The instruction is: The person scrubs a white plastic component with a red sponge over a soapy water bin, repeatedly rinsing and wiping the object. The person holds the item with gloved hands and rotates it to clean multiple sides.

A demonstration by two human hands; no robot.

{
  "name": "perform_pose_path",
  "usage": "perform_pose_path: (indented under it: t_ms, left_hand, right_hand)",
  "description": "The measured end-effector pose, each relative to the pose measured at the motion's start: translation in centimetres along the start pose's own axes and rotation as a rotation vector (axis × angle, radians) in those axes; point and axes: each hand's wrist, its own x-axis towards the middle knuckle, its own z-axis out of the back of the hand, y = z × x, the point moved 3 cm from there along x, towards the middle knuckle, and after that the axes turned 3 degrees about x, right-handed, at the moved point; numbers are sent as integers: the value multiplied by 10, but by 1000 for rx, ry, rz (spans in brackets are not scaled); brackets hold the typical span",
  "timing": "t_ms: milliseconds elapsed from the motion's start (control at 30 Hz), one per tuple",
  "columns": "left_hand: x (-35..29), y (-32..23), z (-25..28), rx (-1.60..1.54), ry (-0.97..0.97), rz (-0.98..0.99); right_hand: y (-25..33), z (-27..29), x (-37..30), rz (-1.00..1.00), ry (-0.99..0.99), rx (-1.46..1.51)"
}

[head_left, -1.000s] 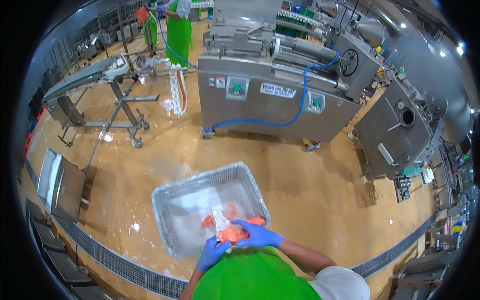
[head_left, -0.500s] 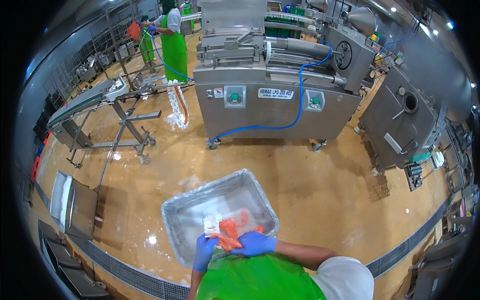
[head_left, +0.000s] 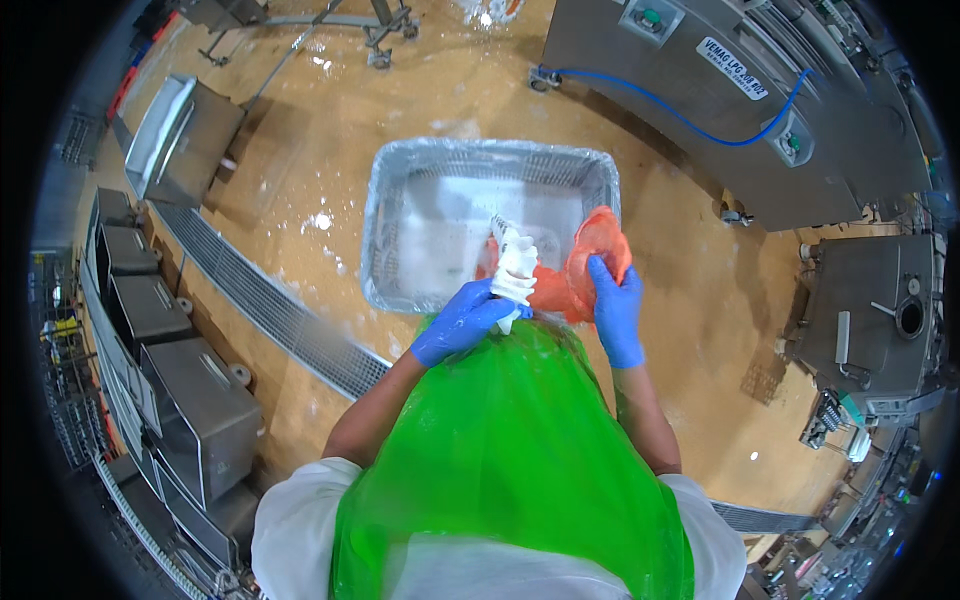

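Note:
Both my hands wear blue gloves, in front of my green apron [head_left: 500, 450]. My left hand [head_left: 465, 322] is closed around a white, ridged, pleated-looking strip [head_left: 515, 272], which points up and away. My right hand [head_left: 618, 312] pinches a limp, wet-looking orange-red piece [head_left: 597, 245], its loose edge folded over above the fingers. More of that orange-red material stretches left toward my left hand, partly behind the white strip. I cannot tell what either material is. Just beyond my hands, on the floor, stands a pale grey crate [head_left: 372, 235] with perforated sides and some white residue inside.
Metal bins [head_left: 205, 420] line the left side, with another metal bin [head_left: 190, 140] farther off. A floor drain grate [head_left: 275, 310] curves past them. A steel machine [head_left: 680, 95] with a blue hose stands far right, and a metal cabinet [head_left: 870, 310] to the right. The brown floor [head_left: 300, 215] looks wet.
My view has tilted down and turned. My hands have moved apart; the right has lifted and spread the orange-red piece, and the left now has the white strip raised.

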Motion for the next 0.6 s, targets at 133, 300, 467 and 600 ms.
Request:
perform_pose_path:
  t_ms: [133,300,467,600]
  left_hand:
    - [-7,1,-15,54,53,65]
    - [-7,10,-14,685,-243,-424]
    - [-15,24,-15,616,77,-352]
    - [-11,-3,-24,245,198,-29]
  right_hand:
    - [12,-11,-29,163,152,-260]
    - [18,-29,-58,516,604,-675]
    - [24,-20,-60,184,914,-709]
    - [35,-34,-58,0,1020,-646]
